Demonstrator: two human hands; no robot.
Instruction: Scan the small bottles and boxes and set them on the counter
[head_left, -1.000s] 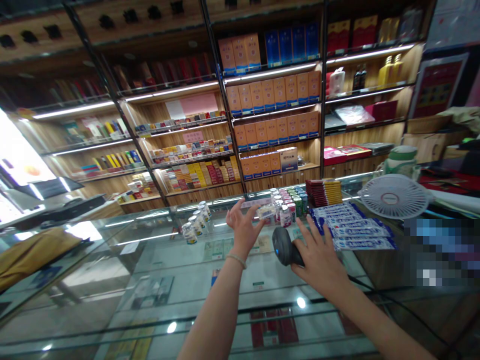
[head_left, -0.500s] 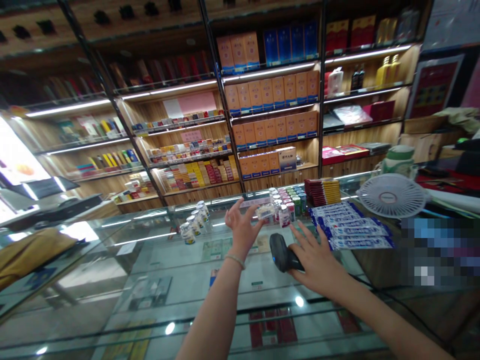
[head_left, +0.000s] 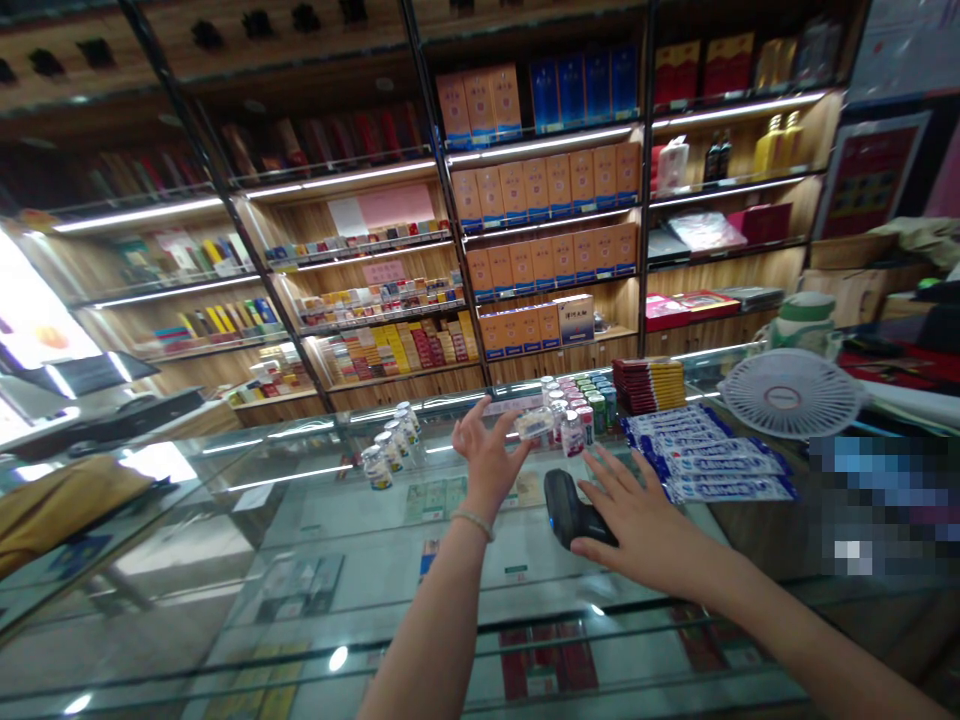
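Note:
My left hand (head_left: pixel 486 446) pinches a small clear jar (head_left: pixel 534 423) with pale contents, tipped on its side between thumb and forefinger. Its other fingers are raised. Just beyond the jar stand rows of small jars (head_left: pixel 573 434) with white lids and pink, green or purple contents. A black barcode scanner (head_left: pixel 564 508) lies on the glass counter (head_left: pixel 360 580). Over its handle, my right hand (head_left: pixel 637 515) is spread with the fingers stretched out, the thumb lying along the handle. How much of the palm touches the scanner is hidden.
Blue-and-white packets (head_left: pixel 712 455) and a stack of red and yellow packs (head_left: pixel 649 385) lie right of the jars. A white fan (head_left: pixel 791 393) stands beyond. More small jars (head_left: pixel 390 445) line up at left. Lit shelves of boxes (head_left: pixel 544 195) fill the back.
My right hand has loosened from the scanner's handle and flattened out, and the scanner has settled slightly lower. My left hand still keeps the clear jar in nearly the same place.

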